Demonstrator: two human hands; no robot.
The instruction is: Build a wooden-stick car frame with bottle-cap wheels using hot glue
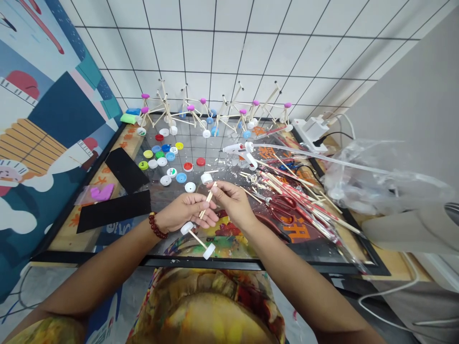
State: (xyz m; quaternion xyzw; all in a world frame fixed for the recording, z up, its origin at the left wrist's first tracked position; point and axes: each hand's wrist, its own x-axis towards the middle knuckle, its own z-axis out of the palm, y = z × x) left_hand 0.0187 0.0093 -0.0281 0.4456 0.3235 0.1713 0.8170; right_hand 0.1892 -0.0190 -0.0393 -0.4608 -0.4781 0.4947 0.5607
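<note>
Short pale wooden sticks (207,203), seemingly a pair side by side, slant between my two hands over the table. My left hand (186,210), with a beaded bracelet on its wrist, pinches their lower part between thumb and fingers. At their upper end, my right hand (233,198) closes thumb and forefinger on them. Just below my left hand lies a wooden stick with a white bottle cap on each end (198,241). A white bottle cap (206,178) sits just beyond my right fingertips, and another white cap (190,187) lies flat nearby.
Several coloured bottle caps (170,156) are spread left of centre. A white glue gun (240,150) stands beyond my hands. Red-handled scissors (283,208) and bundled sticks (297,196) lie right. Stick frames (191,112) line the back; black sheets (114,210) lie left.
</note>
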